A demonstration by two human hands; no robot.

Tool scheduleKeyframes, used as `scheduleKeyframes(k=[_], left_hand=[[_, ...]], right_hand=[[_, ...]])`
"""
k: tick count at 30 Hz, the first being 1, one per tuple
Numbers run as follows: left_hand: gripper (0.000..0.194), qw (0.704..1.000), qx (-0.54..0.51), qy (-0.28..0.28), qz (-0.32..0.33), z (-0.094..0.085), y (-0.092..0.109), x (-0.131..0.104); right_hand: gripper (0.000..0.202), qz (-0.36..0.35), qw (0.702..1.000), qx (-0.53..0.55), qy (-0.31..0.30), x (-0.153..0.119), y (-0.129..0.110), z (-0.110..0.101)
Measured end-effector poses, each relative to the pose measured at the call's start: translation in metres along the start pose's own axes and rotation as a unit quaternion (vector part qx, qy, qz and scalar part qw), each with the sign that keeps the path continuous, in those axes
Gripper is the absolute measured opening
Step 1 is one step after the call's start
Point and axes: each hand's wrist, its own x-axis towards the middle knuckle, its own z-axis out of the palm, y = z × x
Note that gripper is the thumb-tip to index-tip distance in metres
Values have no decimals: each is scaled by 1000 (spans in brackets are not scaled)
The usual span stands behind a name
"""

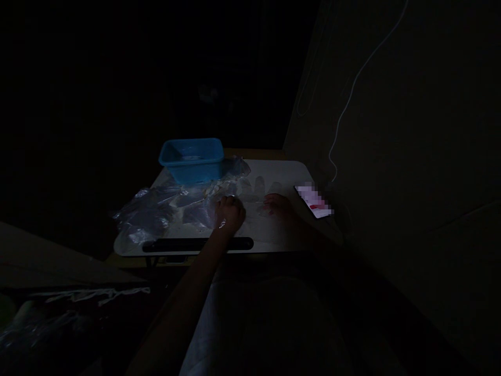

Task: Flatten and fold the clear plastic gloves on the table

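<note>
A: Where are the hands?
B: Left hand (230,214) is fisted on clear plastic bags (156,214) mid-tabletop (274,235); right hand (277,204) rests near, grip unclear. Blue tub (191,158) sits far, nearly empty

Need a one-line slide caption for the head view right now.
Dim head view: both hands, left hand and right hand, rest on a small white table beside clear plastic bags, blue tub behind, lit phone right.

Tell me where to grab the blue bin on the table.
Probably the near long rim of the blue bin, coming from above: it sits upright and open-topped at the far edge of the table, with clear plastic bags crowding its base. Left hand is nearest.
</note>
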Motion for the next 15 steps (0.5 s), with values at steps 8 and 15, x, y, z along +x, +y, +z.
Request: scheduleKeyframes(k=[8,15], left_hand=[[30,1000,-13,1,-9,-2,1,0],[36,984,-166,54,-30,4,-9,2]], right_hand=[[28,-155,960,-231,11,-8,8,-9],[39,-252,892,-376,2,-40,20,-34]])
